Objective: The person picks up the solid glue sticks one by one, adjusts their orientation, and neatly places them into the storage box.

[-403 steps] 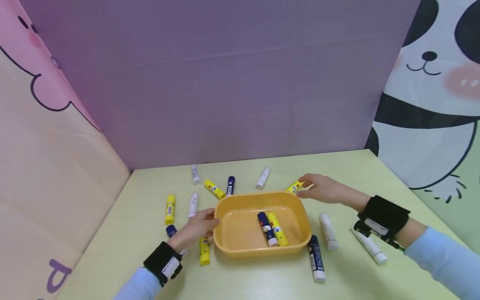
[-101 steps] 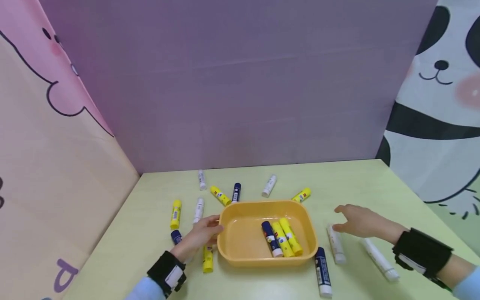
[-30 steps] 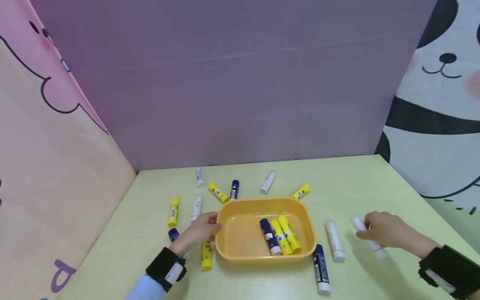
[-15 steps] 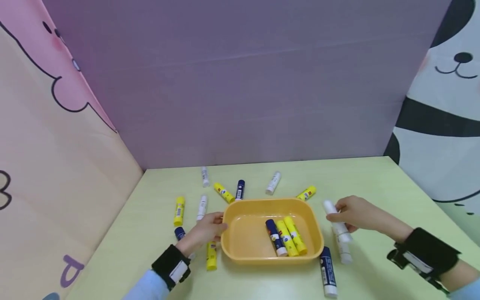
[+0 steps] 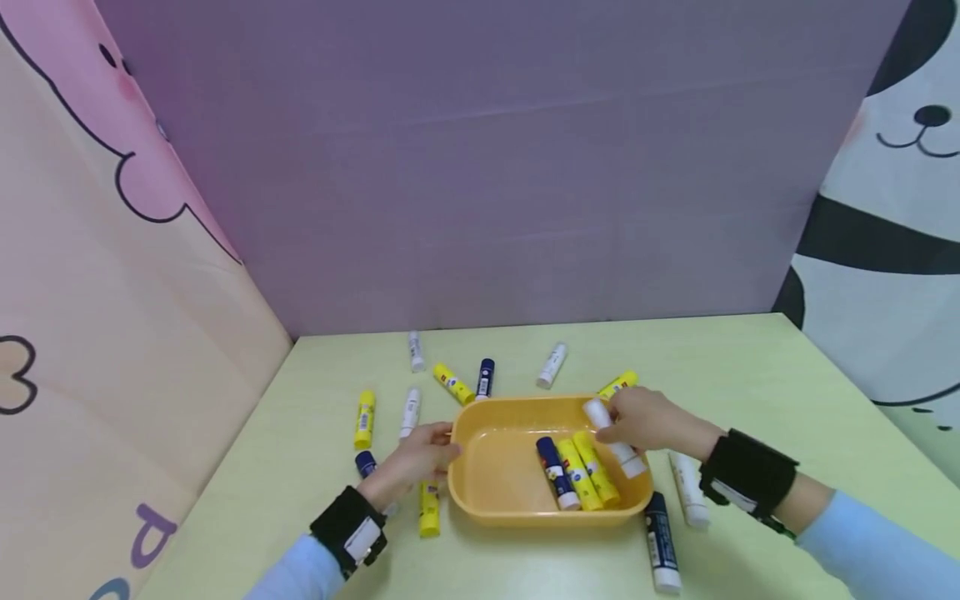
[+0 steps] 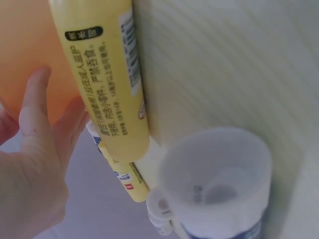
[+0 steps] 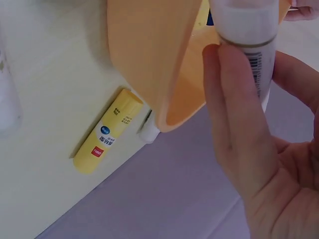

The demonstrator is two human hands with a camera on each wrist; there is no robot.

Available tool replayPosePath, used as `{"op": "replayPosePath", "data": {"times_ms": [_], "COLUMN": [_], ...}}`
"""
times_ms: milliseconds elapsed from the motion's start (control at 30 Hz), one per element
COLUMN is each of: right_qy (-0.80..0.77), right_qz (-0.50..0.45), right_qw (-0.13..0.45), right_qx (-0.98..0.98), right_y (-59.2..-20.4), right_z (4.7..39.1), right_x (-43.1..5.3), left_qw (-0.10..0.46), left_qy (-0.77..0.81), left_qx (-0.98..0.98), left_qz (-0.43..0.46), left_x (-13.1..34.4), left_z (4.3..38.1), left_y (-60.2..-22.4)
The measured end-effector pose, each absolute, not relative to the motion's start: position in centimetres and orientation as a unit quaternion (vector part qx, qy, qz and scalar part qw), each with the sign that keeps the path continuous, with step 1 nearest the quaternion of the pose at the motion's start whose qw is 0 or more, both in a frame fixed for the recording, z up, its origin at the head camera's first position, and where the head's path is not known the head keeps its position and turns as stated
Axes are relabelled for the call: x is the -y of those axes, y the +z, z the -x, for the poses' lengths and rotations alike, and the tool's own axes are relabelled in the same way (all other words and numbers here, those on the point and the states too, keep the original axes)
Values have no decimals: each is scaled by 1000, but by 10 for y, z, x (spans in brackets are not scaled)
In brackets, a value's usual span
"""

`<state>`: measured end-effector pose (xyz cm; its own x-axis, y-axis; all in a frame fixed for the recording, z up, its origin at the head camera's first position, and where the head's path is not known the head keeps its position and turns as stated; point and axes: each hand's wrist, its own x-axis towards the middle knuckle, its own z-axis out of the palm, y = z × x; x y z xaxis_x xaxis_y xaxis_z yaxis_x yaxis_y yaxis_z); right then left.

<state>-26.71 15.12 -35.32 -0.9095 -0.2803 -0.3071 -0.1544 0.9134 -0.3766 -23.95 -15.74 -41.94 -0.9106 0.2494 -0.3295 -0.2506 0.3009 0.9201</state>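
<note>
A purple wall backs the table. The left hand pinches the tray; right of its fingers, inside, lie a blue stick and two yellow sticks. The right hand's fingers clamp a white stick above; released tilted, it could bounce out.

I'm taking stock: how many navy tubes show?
4: one navy tube in the orange tray, another behind it, a third by its front right corner, a fourth partly hidden by the left wrist. Others may be hidden.
</note>
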Motion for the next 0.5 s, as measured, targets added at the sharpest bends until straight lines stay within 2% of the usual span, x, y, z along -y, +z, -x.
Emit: {"op": "replayPosePath", "data": {"times_ms": [500], "right_qy": [-131], "right_qz": [102], "right_qw": [173], "right_qx": [-971], "right_y": [-369], "right_z": [267], "right_x": [-137], "left_qw": [205], "left_qy": [591], "left_qx": [-780], "left_qz": [20], "left_x": [156], "left_z": [242], "left_y": [-424]}}
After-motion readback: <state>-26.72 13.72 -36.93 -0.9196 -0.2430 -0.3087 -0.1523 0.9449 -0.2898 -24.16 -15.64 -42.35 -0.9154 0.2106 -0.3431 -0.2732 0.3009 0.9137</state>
